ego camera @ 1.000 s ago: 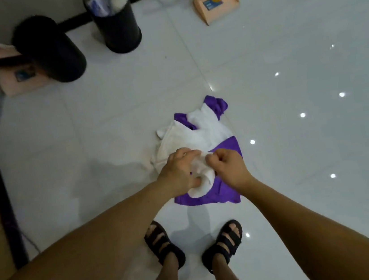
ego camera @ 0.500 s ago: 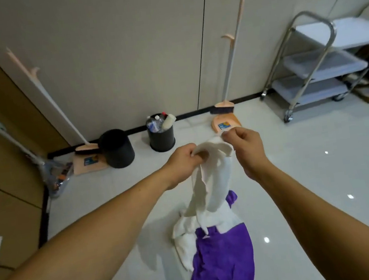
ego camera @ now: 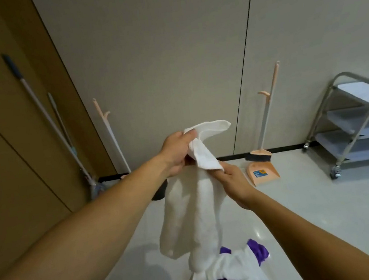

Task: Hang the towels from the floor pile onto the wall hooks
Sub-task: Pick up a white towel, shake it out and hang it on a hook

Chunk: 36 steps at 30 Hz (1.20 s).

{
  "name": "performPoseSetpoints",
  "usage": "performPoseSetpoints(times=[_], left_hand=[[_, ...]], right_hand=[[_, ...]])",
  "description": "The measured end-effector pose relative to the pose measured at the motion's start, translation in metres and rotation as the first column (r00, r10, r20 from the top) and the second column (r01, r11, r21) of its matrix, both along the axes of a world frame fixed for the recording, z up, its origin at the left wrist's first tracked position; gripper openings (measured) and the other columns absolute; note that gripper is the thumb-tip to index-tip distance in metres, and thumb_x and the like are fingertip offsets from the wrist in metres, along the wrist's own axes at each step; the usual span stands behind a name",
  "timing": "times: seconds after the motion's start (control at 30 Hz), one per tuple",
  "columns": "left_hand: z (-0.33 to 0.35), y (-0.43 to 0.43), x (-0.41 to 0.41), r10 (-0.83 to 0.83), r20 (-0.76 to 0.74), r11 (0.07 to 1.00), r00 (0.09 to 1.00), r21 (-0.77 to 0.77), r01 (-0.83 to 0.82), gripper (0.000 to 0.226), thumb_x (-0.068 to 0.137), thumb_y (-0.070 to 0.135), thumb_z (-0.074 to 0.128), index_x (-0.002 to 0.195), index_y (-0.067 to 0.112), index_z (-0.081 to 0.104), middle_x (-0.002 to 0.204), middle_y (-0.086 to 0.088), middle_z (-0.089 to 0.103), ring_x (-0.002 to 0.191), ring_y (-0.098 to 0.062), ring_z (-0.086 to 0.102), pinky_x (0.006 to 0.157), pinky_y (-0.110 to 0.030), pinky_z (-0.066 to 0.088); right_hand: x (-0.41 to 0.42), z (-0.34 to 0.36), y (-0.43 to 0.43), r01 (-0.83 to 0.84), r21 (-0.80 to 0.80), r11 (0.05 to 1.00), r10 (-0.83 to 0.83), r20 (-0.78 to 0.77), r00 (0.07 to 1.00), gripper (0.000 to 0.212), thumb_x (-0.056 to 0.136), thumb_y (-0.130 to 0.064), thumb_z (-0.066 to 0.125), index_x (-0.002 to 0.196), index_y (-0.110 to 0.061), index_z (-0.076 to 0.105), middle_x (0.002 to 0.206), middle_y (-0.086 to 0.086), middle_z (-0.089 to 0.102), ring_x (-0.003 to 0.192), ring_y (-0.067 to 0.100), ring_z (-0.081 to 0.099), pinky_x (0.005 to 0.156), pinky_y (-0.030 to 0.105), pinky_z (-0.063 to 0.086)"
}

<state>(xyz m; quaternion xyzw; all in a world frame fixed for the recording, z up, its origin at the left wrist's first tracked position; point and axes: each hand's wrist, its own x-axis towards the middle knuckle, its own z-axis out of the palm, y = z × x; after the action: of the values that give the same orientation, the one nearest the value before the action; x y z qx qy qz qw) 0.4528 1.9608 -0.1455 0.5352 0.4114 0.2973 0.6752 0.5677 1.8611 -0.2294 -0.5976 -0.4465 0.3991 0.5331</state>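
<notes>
White towel (ego camera: 195,211), purple-and-white pile (ego camera: 234,276)

Two bare forearms fill the lower part of the frame, one rising from the lower left corner, the other from the lower right. Each is uncovered from the frame edge to the wrist, broad near the camera and narrowing upward. The left hand (ego camera: 176,154) and the right hand (ego camera: 232,180), near the centre, are bare as well.

The glossy pale floor (ego camera: 331,226) carries a pile of white and purple towels (ego camera: 234,276) below the right grip (ego camera: 233,180); a peach dustpan (ego camera: 263,173) stands just right of it, a wheeled trolley (ego camera: 353,131) farther right.
</notes>
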Motion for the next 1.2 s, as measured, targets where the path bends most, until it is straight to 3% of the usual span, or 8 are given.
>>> performPoseSetpoints(times=[0.2,0.37,0.53,0.73,0.83,0.97,1.07,1.2], left_hand=[[0.034,0.002,-0.024,0.217,-0.077,0.975,0.973,0.064,-0.212,0.016,0.090,0.027,0.052,0.093,0.013,0.060,0.095,-0.012,0.068,0.085,-0.030,0.066,0.075,-0.039,0.057],[0.047,-0.007,-0.046,0.217,-0.191,0.965,0.957,0.187,-0.182,0.016,0.087,0.028,0.054,0.086,0.016,0.064,0.082,-0.011,0.070,0.074,-0.029,0.068,0.069,-0.038,0.055],[0.055,-0.017,-0.061,0.164,-0.222,0.976,0.961,0.180,-0.125,0.027,0.084,0.039,0.059,0.101,0.019,0.067,0.089,-0.010,0.074,0.082,-0.031,0.072,0.078,-0.048,0.058],[0.082,-0.020,-0.076,0.259,-0.259,0.895,0.931,0.426,-0.131,0.014,0.090,0.028,0.063,0.082,0.017,0.068,0.076,0.005,0.066,0.067,-0.005,0.067,0.061,-0.020,0.054],[0.089,-0.025,-0.078,0.301,-0.265,0.902,0.916,0.390,-0.184,0.011,0.089,0.021,0.063,0.091,0.012,0.069,0.088,-0.009,0.070,0.077,-0.022,0.069,0.070,-0.032,0.056],[0.109,-0.042,-0.064,0.292,-0.038,0.931,0.956,0.240,-0.275,0.013,0.087,0.016,0.064,0.094,0.006,0.069,0.091,-0.013,0.071,0.084,-0.027,0.068,0.077,-0.037,0.057],[0.125,-0.047,-0.071,0.263,0.054,0.935,0.963,0.233,-0.268,0.022,0.088,0.026,0.062,0.102,0.010,0.067,0.091,-0.010,0.068,0.085,-0.026,0.067,0.078,-0.039,0.057],[0.105,-0.053,-0.105,0.183,0.178,0.966,0.967,0.149,-0.211,0.023,0.088,0.025,0.056,0.104,0.008,0.057,0.094,-0.010,0.061,0.084,-0.023,0.060,0.081,-0.035,0.050]], right_hand=[[-0.016,0.034,0.007,-0.380,0.034,0.925,0.379,-0.189,0.906,0.043,0.089,-0.041,0.062,0.121,-0.012,0.061,0.112,0.008,0.068,0.105,0.022,0.065,0.093,0.036,0.053],[-0.024,0.046,0.022,-0.084,0.006,0.996,0.084,-0.170,0.982,0.033,0.094,-0.046,0.054,0.107,-0.019,0.066,0.100,0.000,0.073,0.092,0.020,0.070,0.077,0.032,0.057],[-0.028,0.045,0.024,-0.256,0.129,0.958,0.273,-0.144,0.951,0.026,0.087,-0.048,0.064,0.110,-0.035,0.065,0.106,-0.007,0.073,0.095,0.015,0.071,0.068,0.027,0.059],[-0.016,0.066,0.034,0.105,0.099,0.990,-0.096,-0.090,0.991,0.009,0.091,-0.027,0.057,0.086,-0.023,0.063,0.085,0.001,0.068,0.086,0.027,0.065,0.064,0.033,0.051],[-0.020,0.072,0.024,-0.191,0.182,0.965,0.202,-0.042,0.979,0.017,0.084,-0.038,0.069,0.098,-0.031,0.064,0.096,-0.003,0.071,0.092,0.022,0.067,0.067,0.027,0.053],[-0.054,0.056,0.015,-0.552,0.065,0.831,0.544,0.110,0.832,0.076,0.067,-0.035,0.086,0.133,-0.033,0.048,0.123,-0.010,0.064,0.111,0.011,0.063,0.091,0.032,0.055],[-0.077,0.048,0.014,-0.567,-0.064,0.821,0.562,0.257,0.786,0.037,0.079,-0.035,0.075,0.113,-0.030,0.063,0.106,-0.012,0.067,0.095,0.006,0.066,0.078,0.024,0.056],[-0.092,0.071,0.015,-0.436,0.013,0.900,0.431,0.125,0.893,0.009,0.088,-0.027,0.062,0.094,-0.022,0.067,0.093,-0.004,0.069,0.085,0.013,0.066,0.070,0.027,0.052]])
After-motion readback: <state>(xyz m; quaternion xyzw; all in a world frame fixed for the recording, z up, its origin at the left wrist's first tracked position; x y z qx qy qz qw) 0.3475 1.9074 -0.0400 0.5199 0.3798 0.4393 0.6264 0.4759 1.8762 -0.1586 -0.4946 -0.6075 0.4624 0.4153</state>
